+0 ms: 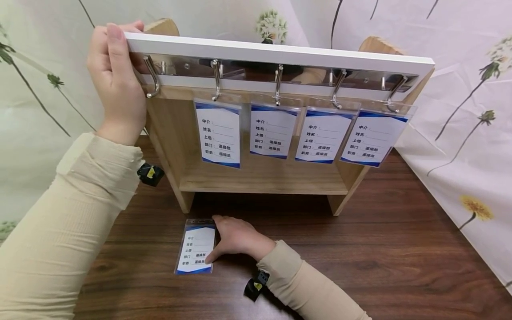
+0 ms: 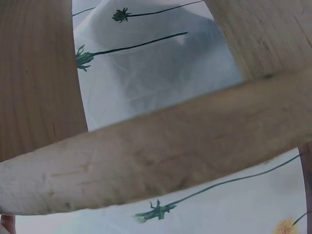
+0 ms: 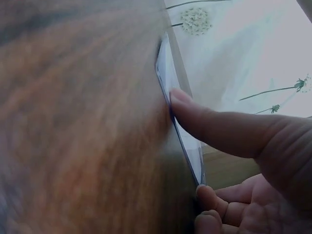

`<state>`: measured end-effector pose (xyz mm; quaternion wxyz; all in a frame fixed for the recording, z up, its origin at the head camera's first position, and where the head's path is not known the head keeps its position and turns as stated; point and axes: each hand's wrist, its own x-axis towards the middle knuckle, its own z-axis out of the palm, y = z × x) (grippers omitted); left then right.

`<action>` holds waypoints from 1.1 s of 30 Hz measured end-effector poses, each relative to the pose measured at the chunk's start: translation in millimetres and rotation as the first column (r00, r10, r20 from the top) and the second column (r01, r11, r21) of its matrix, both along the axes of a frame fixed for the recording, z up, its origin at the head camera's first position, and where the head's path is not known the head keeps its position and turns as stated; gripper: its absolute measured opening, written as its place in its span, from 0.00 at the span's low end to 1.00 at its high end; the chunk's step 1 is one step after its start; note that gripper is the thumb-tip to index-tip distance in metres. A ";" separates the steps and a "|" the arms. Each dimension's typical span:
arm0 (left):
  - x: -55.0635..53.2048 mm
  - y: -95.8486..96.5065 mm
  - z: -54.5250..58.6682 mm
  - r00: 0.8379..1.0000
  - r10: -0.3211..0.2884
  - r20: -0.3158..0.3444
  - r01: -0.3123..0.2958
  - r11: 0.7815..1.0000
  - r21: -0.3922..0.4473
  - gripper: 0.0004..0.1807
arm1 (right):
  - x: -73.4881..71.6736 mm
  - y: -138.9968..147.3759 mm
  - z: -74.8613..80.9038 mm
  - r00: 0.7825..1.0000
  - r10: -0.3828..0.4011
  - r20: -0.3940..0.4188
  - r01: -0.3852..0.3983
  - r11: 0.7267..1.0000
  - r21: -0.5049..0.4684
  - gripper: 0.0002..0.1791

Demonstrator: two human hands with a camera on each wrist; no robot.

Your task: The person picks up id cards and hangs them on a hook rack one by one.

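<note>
My left hand [image 1: 120, 80] holds the left end of a white hook rail [image 1: 272, 46] on top of a wooden rack [image 1: 260, 178], its thumb over the front. On the table below, an ID badge in a clear sleeve [image 1: 196, 249] carries a white card with blue bands. The right hand [image 1: 236, 238] grips this badge by its right side, with the thumb low on the edge and fingertips at the upper corner. In the right wrist view the badge [image 3: 183, 131] shows nearly edge-on, the thumb [image 3: 214, 124] against its face.
Several similar badges [image 1: 276, 131] hang from the metal hooks [image 1: 218, 80]; the leftmost hook [image 1: 152, 78] bears none. The rack stands on a dark wood table [image 1: 400, 249]. A flower-patterned cloth [image 1: 452, 89] hangs behind and to the right.
</note>
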<state>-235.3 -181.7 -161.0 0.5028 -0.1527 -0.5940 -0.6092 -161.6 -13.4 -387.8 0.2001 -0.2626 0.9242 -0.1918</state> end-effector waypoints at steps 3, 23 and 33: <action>0.5 0.4 0.0 1.000 0.002 0.003 -0.002 1.000 0.000 0.23 | 0.9 0.2 0.4 1.000 -0.010 -0.003 0.010 1.000 -0.007 0.58; -0.5 -0.1 -0.9 1.000 0.000 -0.010 -0.001 1.000 -0.002 0.23 | 14.3 -1.9 7.3 0.984 -0.090 -0.154 0.079 0.994 -0.078 0.36; -0.1 -0.3 -0.7 1.000 0.001 -0.005 -0.001 1.000 -0.002 0.23 | 23.7 0.5 14.7 0.966 -0.031 -0.255 -0.001 0.992 -0.124 0.26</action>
